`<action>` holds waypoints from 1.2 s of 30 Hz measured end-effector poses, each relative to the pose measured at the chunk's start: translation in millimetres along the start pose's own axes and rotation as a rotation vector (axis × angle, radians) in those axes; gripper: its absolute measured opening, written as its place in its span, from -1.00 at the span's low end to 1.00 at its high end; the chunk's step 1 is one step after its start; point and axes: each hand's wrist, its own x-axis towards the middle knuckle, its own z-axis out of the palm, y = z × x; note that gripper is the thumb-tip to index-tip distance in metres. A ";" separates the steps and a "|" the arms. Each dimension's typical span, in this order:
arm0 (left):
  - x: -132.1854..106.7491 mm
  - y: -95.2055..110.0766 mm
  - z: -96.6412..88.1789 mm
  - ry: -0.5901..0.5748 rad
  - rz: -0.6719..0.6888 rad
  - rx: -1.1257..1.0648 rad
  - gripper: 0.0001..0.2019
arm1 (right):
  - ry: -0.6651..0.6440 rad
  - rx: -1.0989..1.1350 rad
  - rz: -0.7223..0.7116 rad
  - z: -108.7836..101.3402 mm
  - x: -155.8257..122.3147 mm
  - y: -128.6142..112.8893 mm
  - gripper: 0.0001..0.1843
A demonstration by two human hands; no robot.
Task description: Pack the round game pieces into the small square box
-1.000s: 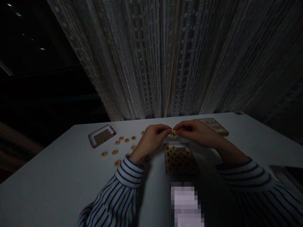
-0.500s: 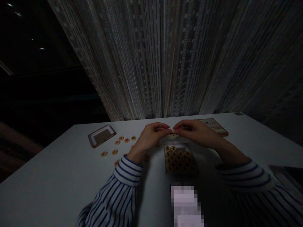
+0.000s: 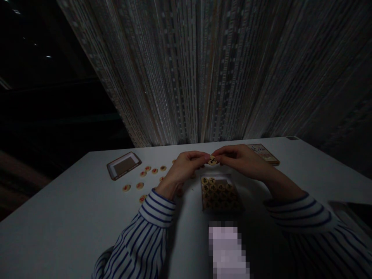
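A round pale xiangqi piece [image 3: 213, 160] with a dark character is pinched between the fingertips of my left hand [image 3: 190, 164] and my right hand [image 3: 240, 159]. Its face is turned toward me. Just below and nearer to me sits an open box [image 3: 237, 195], with rows of dark-marked pieces [image 3: 221, 187] lying in it. Part of the box's far end shows bare beside two pieces. Loose pieces, mostly red-marked [image 3: 140, 185], are scattered on the table to the left of my left hand, and my left wrist hides some of them.
The white table [image 3: 72, 201] reaches back to a striped curtain [image 3: 186, 77]. A rectangular tray-like lid [image 3: 124, 166] lies at the back left. Behind my right hand is a flat printed box [image 3: 264, 154]. A pixelated pale object [image 3: 228, 252] is at the near edge, and a dark object [image 3: 357, 217] at right.
The piece held by both hands has been tilted up slightly, so more of its face shows. The hands stay in nearly the same place, and the view has shifted a little.
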 end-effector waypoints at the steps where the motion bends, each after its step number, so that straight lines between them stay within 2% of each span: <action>1: 0.1 -0.5 -0.2 -0.005 -0.002 0.006 -0.75 | -0.010 -0.008 -0.006 -0.2 -0.2 -0.2 -0.79; 10: 1.8 -6.7 -3.8 -0.059 -0.096 -0.019 -0.72 | -0.038 -0.124 -0.072 -2.1 -1.3 -2.0 -0.77; 18: 2.8 -5.1 -4.3 -0.097 -0.085 -0.064 -0.76 | 0.006 -0.251 -0.115 -3.0 -1.7 -5.1 -0.76; 25: 3.8 -6.9 -1.3 0.001 -0.107 -0.133 -0.76 | 0.022 -0.452 -0.172 -0.9 -6.5 -8.5 -0.67; 30: 3.7 -7.8 1.1 -0.005 -0.128 -0.132 -0.77 | 0.038 -0.646 -0.274 0.4 -6.7 -5.4 -0.68; 36: 4.5 -10.8 2.4 0.008 -0.132 -0.072 -0.78 | 0.012 -0.746 -0.291 -0.2 -6.7 -3.2 -0.67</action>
